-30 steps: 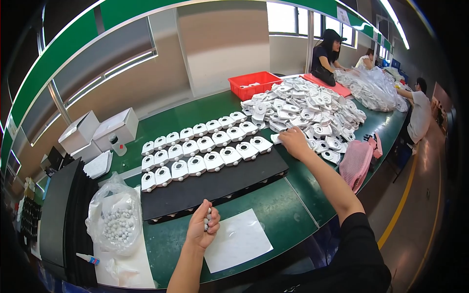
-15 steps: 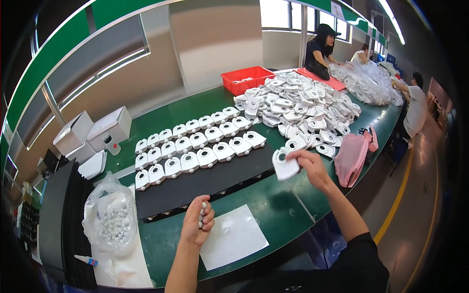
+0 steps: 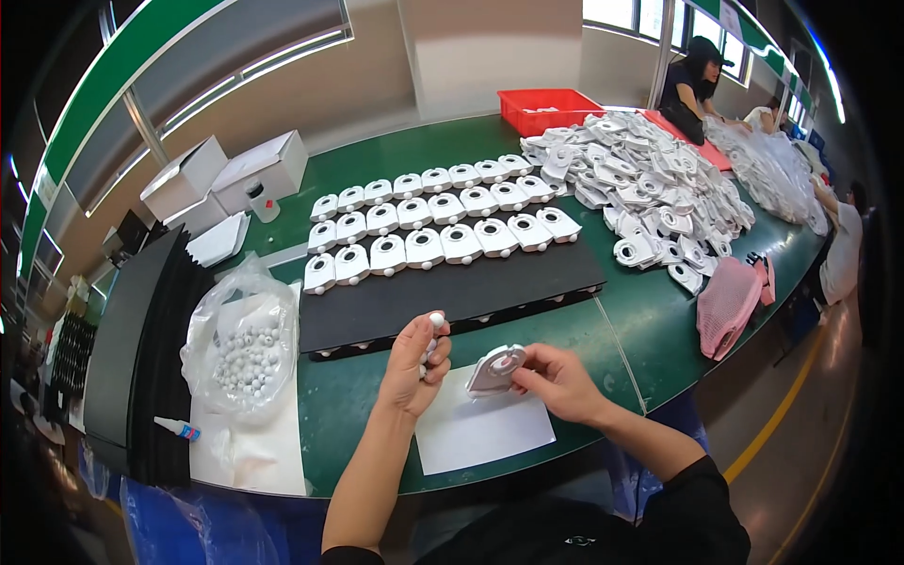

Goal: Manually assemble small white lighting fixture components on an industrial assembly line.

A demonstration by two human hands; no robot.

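My left hand [image 3: 414,365] pinches a small white bead [image 3: 436,319] at its fingertips, and more small pieces sit in its palm. My right hand [image 3: 557,379] holds a flat white plastic housing [image 3: 496,369] with a round hole, tilted just right of the bead. Both hover over a white paper sheet [image 3: 485,428] at the near table edge. Behind them lies a black foam pad [image 3: 452,292] with three rows of the same white housings [image 3: 433,221].
A heap of white housings [image 3: 650,184] fills the right of the green table [image 3: 650,330], with a red bin [image 3: 549,108] behind. A clear bag of white beads [image 3: 243,350], a glue bottle [image 3: 177,429], white boxes [image 3: 226,174], a pink mesh bag [image 3: 730,303]. Other people work at far right.
My right hand took a housing from the heap and brought it back to the paper sheet. My left hand lifted a bead to its fingertips beside it.
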